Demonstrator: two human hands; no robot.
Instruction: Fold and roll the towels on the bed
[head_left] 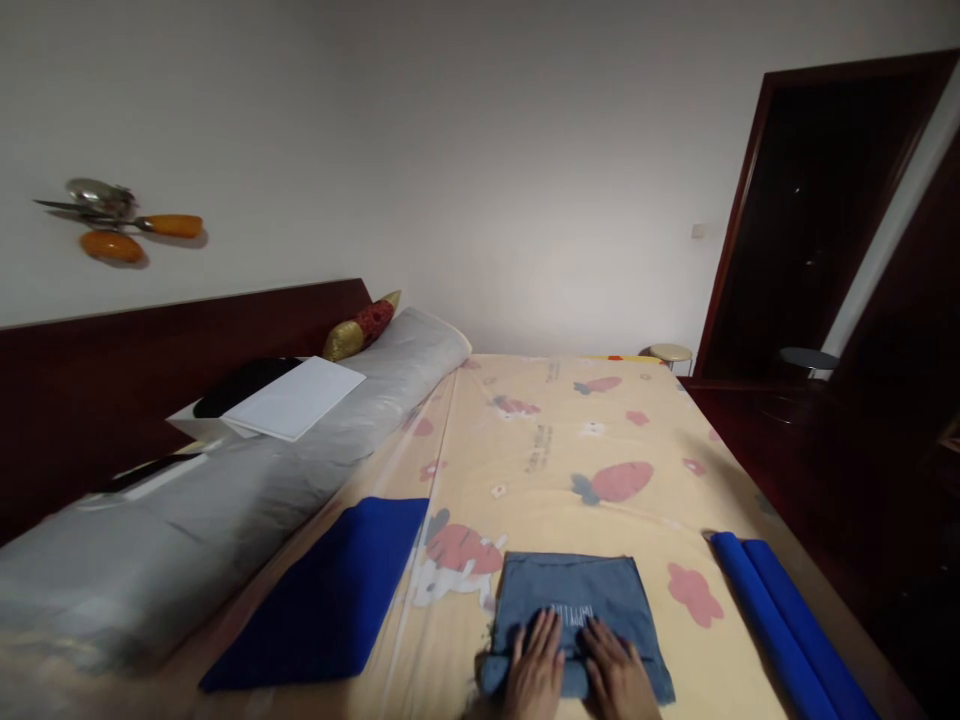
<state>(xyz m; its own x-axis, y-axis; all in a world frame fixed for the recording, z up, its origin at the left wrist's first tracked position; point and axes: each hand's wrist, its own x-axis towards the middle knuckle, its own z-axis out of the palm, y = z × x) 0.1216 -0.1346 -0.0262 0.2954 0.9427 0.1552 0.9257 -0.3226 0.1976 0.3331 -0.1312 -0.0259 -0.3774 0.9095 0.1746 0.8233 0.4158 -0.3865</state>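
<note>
My left hand (536, 662) and right hand (616, 666) side by side, a narrow gap between them, palms down on the grey-blue cloth (577, 580). Fingers out straight and pointing away from me; neither hand clamped on anything. Cloth lies on the bed (540, 530), close in front of me; near edge turned up into a thick fold under my hands, far part flat. White lettering just beyond my fingertips, partly covered.

Left of it, well clear: a flat blue cloth (330, 590). Right, near the bed's edge: two blue rolls (795, 630), lying alongside each other. Farther left, long grey bedding (300, 490) by the headboard (150, 345), a white board (296, 397) on top, a red-and-gold cushion (364, 328) at its far end.
</note>
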